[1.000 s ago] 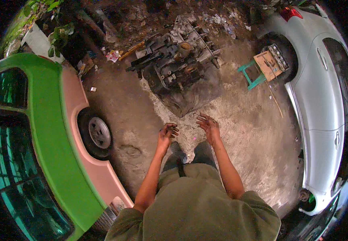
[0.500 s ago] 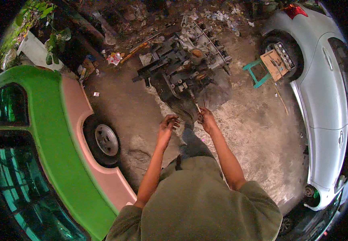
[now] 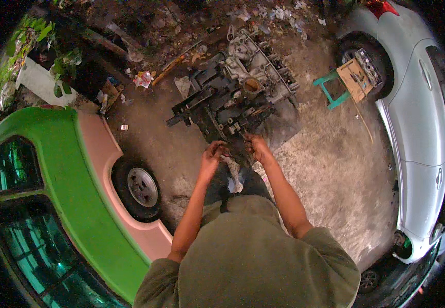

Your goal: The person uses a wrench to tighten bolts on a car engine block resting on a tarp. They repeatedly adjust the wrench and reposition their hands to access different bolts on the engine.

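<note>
In front of me on the ground lies a large greasy engine block [image 3: 256,77] of grey metal, with black brackets on its left and a round brown opening near the middle. My right hand [image 3: 258,149] is closed round a thin rod-like tool [image 3: 244,135], which points at the engine's near edge; its exact kind is too small to make out. Just left of it, my left hand [image 3: 213,156] hangs near the same edge with loosely bent, dark-stained fingers. Nothing can be seen in that hand, though its palm is partly hidden.
A green and pink car [image 3: 73,205] stands close on my left, a silver car [image 3: 418,123] on my right. Beside the silver car's wheel, a green stool [image 3: 330,90] adjoins a wooden board [image 3: 356,79] bearing tools and a metal part. Litter [image 3: 284,18] covers the far ground.
My right hand has moved slightly up and left, bringing the tool closer to the engine. My left hand has shifted a little upward. The view has tilted slightly, and my legs stand differently.
</note>
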Action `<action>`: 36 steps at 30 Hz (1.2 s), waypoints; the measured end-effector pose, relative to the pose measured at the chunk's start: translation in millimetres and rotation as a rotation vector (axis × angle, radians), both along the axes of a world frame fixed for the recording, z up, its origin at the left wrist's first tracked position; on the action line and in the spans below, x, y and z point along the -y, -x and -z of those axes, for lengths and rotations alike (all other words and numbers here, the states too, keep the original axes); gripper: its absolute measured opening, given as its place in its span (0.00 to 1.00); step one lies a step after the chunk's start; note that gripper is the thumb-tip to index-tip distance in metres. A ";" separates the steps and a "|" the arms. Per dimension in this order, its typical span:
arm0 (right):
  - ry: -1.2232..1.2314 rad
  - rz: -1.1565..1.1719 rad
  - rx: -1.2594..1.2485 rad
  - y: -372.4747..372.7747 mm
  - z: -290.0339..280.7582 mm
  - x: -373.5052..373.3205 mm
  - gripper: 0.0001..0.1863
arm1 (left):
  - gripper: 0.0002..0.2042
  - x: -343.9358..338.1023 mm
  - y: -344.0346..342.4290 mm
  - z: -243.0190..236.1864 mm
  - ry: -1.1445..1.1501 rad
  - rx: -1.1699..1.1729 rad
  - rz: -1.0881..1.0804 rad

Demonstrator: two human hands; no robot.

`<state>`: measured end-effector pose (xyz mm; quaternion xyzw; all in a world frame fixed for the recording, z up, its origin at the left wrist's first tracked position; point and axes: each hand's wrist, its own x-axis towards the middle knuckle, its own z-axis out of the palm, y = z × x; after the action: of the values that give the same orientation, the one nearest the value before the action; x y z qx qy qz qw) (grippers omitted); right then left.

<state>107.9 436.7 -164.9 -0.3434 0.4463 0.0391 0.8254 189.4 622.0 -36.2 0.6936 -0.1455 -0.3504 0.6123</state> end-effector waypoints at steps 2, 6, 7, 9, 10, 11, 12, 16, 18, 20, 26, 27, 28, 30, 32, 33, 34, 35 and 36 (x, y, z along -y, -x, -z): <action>0.021 0.038 -0.069 -5.0 -5.2 -0.4 0.17 | 0.09 2.5 -4.7 -5.4 -0.019 0.003 0.018; 0.029 0.121 -0.020 -6.3 -24.9 -1.8 0.15 | 0.10 6.6 -20.6 -2.5 0.054 -0.017 0.055; 0.033 0.143 0.024 -5.2 -29.9 -1.7 0.15 | 0.10 7.8 -25.0 0.7 0.110 -0.023 0.071; 0.048 0.127 0.014 -7.2 -37.6 -0.7 0.14 | 0.10 8.5 -34.2 7.4 0.117 -0.100 0.089; 0.057 0.091 -0.040 -10.0 -39.9 0.6 0.14 | 0.10 9.0 -39.7 10.6 0.147 -0.124 0.114; 0.076 0.066 -0.070 -12.8 -41.2 1.7 0.14 | 0.12 10.6 -45.9 13.4 0.073 -0.114 0.139; 0.095 0.071 -0.103 -14.7 -41.6 2.0 0.13 | 0.14 11.8 -51.2 15.5 0.021 -0.096 0.170; 0.122 0.116 0.001 -18.8 -33.4 3.3 0.12 | 0.13 20.3 -75.4 15.7 -0.059 -0.133 0.302; 0.091 0.154 0.080 -17.9 -26.5 5.6 0.12 | 0.11 24.8 -87.2 11.9 -0.020 -0.039 0.326; 0.070 0.212 0.056 -17.3 -19.4 10.8 0.13 | 0.10 29.5 -100.4 10.1 0.003 0.025 0.357; 0.062 0.096 0.205 -15.0 -15.7 23.5 0.13 | 0.09 29.2 -131.4 21.1 0.009 -0.057 0.428; 0.089 0.071 0.218 -17.1 -19.6 22.4 0.13 | 0.09 27.8 -136.1 23.9 -0.014 -0.058 0.448; 0.118 0.055 0.144 -19.3 -25.2 20.6 0.14 | 0.09 26.8 -139.7 26.5 -0.025 -0.055 0.464; 0.172 0.005 0.058 -23.8 -40.1 16.3 0.14 | 0.09 26.6 -142.7 31.8 -0.001 -0.077 0.472; 0.242 -0.064 0.023 -26.4 -56.2 14.1 0.15 | 0.09 29.3 -143.8 36.2 0.025 -0.079 0.490; 0.305 -0.065 -0.020 -29.9 -61.4 13.7 0.13 | 0.09 31.5 -144.1 37.5 0.032 -0.071 0.506; 0.377 -0.064 -0.079 -32.9 -63.4 13.9 0.12 | 0.09 33.9 -144.5 38.3 0.038 -0.064 0.522; 0.409 -0.107 -0.099 -35.3 -61.7 16.7 0.12 | 0.10 34.8 -145.2 38.3 0.037 -0.063 0.536; 0.416 -0.155 -0.149 -35.4 -55.8 18.7 0.11 | 0.10 35.5 -146.2 37.6 0.036 -0.061 0.551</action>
<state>143.4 418.0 -109.1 -0.5356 0.4766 0.0348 0.6962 335.6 586.5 -73.8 0.6061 -0.3163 -0.5218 0.5102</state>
